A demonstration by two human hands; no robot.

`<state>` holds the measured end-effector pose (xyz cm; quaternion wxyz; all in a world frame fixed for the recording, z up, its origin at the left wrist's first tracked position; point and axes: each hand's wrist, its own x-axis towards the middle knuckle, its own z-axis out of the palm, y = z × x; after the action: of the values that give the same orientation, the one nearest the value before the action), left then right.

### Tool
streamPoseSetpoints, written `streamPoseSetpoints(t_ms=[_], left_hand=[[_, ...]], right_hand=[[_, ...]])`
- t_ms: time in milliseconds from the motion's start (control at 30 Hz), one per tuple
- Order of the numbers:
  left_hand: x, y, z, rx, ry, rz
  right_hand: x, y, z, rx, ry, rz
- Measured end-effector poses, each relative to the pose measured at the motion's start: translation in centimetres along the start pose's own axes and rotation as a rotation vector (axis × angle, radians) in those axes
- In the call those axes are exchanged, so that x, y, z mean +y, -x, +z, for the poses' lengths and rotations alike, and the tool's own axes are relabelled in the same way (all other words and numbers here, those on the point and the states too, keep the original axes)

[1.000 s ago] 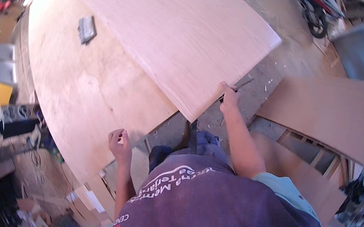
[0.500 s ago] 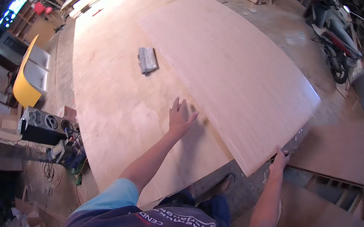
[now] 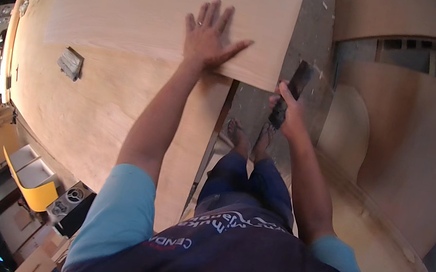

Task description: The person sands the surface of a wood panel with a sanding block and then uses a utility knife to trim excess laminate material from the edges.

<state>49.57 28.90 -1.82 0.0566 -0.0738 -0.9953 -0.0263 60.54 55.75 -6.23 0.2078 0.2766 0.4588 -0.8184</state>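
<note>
Wood sheet (image 3: 151, 15) cut off by top edge. Dark flat tool (image 3: 300, 79) blurred, partly covered by right hand (image 3: 291, 113); kind unclear. Dark shirt (image 3: 220, 257) cut off below.

A wide wooden tabletop (image 3: 118, 113), light brown with faint blotches, is carrying two things. A large pale sheet (image 3: 135, 12) with fine grain is lying flat on it, covering its upper part in the view, and one corner is extending beyond the tabletop's edge. Just beside the sheet's long edge, a small grey bundle (image 3: 70, 63) is resting. Next to the tabletop, the grey floor (image 3: 310, 42) is showing some whitish marks, and two feet (image 3: 237, 132) are standing on it.
</note>
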Motion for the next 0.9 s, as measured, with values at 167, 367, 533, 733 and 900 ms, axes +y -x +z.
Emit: streamPoseSetpoints(t_ms=[167, 367, 533, 733, 900], left_hand=[[-0.1, 0.1, 0.2, 0.007, -0.018, 0.013], [-0.4, -0.2, 0.4, -0.013, -0.036, 0.006], [-0.2, -0.6, 0.7, -0.004, -0.054, 0.024], [0.0, -0.1, 0.8, -0.020, -0.034, 0.021], [-0.7, 0.0, 0.9, 0.007, -0.059, 0.042]], right_hand=[[1.7, -0.2, 2.4, -0.060, -0.205, -0.094], [1.8, -1.5, 2.7, -0.081, -0.139, -0.070], [2.0, -1.8, 2.8, -0.134, -0.104, -0.200], [3.1, -1.3, 1.6, 0.002, -0.025, -0.241], [11.0, 0.0, -2.7, 0.135, 0.080, -0.220]])
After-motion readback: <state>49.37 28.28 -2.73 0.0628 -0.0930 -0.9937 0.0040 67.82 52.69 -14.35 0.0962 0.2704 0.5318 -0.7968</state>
